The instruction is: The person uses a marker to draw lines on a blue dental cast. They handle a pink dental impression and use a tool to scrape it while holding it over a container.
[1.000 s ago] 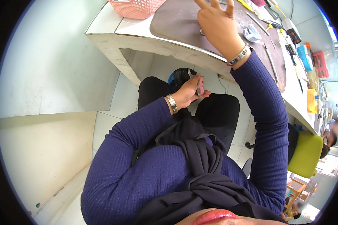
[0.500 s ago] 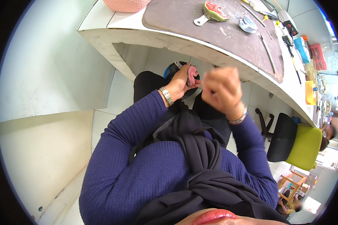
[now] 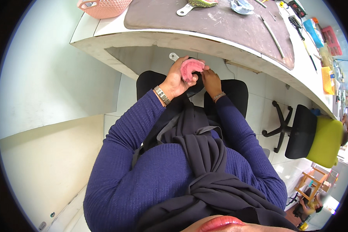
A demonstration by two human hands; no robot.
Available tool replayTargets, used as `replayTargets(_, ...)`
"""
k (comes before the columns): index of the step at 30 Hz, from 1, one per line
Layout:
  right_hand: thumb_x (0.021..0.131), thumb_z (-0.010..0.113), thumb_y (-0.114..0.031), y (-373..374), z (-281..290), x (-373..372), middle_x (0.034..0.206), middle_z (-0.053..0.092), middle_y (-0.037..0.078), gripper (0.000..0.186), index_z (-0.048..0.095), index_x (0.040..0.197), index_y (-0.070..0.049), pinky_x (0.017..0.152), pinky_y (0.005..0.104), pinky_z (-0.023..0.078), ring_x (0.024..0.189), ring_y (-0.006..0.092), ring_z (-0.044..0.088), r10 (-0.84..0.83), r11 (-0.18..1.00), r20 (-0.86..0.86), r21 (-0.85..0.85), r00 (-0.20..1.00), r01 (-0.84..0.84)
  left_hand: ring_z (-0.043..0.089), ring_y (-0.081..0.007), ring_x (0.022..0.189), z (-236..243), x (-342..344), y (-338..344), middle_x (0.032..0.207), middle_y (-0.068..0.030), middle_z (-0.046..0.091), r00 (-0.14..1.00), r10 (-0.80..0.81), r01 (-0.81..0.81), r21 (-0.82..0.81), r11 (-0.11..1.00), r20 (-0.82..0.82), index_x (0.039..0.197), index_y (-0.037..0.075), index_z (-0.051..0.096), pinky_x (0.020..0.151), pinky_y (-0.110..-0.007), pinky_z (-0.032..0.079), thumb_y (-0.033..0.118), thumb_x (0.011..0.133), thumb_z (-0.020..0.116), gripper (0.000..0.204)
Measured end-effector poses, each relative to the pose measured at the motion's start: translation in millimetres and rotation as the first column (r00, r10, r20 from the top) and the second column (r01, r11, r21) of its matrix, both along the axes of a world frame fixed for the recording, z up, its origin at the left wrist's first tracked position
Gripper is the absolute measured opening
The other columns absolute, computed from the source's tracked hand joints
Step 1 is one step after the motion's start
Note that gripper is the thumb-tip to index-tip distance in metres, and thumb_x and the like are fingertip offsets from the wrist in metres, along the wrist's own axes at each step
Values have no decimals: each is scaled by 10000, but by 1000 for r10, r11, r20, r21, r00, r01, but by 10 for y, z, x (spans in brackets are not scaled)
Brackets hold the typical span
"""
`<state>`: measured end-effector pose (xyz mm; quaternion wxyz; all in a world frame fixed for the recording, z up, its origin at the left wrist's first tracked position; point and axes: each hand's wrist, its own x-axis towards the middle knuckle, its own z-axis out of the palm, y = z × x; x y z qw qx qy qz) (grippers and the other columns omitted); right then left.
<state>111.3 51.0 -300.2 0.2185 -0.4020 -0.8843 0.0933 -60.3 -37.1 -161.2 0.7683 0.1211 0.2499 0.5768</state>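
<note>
My left hand (image 3: 175, 83) is wrapped round a dental impression tray whose horseshoe of pink impression material (image 3: 186, 70) faces up. The tray's pale handle (image 3: 173, 57) sticks out past the fingers toward the bench. Close by on the right, my right hand (image 3: 212, 82) has its fingers drawn together at the right end of the pink material. Whatever those fingers pinch, if anything, is too small to make out. Both hands are above my lap, below the bench's front edge.
On the bench's brown mat (image 3: 162, 17) lie a second impression tray (image 3: 185, 9) with green and red material, a crumpled pale blue lump (image 3: 241, 7) and a thin metal tool (image 3: 272, 36). A pink basket (image 3: 104, 9) stands left. A green-and-black chair (image 3: 317, 133) is at right.
My right hand, raised and blurred before, has come down beside the tray. My left hand has turned the tray so the pink horseshoe shows fully. The view has shifted slightly.
</note>
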Motion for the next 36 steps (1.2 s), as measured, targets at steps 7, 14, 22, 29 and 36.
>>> replayTargets(7,821,630,-98,-74,305,1,828,587,81,93,589,878,-38,623,351,452,708,250,582,-147,969,-392,-243,908,52,484,-134,534,15,-12,-4,1082,-181,623,994,-24,27,28,999,-106,1167,-25,524,450,-236,361,425,960,338,529)
replayTargets(14,801,678,-73,-406,1237,-29,907,611,67,114,660,912,-54,641,306,453,792,209,567,-55,979,-662,-185,747,-91,477,-135,513,-12,53,-20,836,-80,638,934,-96,48,-146,988,-344,1036,14,603,446,-245,338,480,956,326,547)
replayTargets(22,748,688,-62,-316,1275,-216,885,611,54,161,677,909,-72,719,341,443,814,258,560,156,981,-532,-13,832,-192,502,-151,499,-96,11,-2,752,-55,593,936,-135,85,-163,983,-326,866,62,563,451,-272,324,472,963,354,470)
replayTargets(29,782,656,-73,-308,1291,-309,852,627,92,102,655,875,-32,699,361,458,774,280,577,29,984,-622,-121,783,-133,484,-164,537,-178,-28,13,801,-77,609,974,-64,24,-182,983,-216,969,51,575,492,-286,345,440,982,325,463)
replayTargets(36,797,650,-80,-10,655,-83,861,631,112,93,654,871,-23,717,378,461,803,306,589,-67,978,-435,-207,898,-27,540,-166,725,-125,8,50,1023,-95,622,969,26,-94,-271,958,-245,1236,17,519,705,-284,460,415,994,308,511)
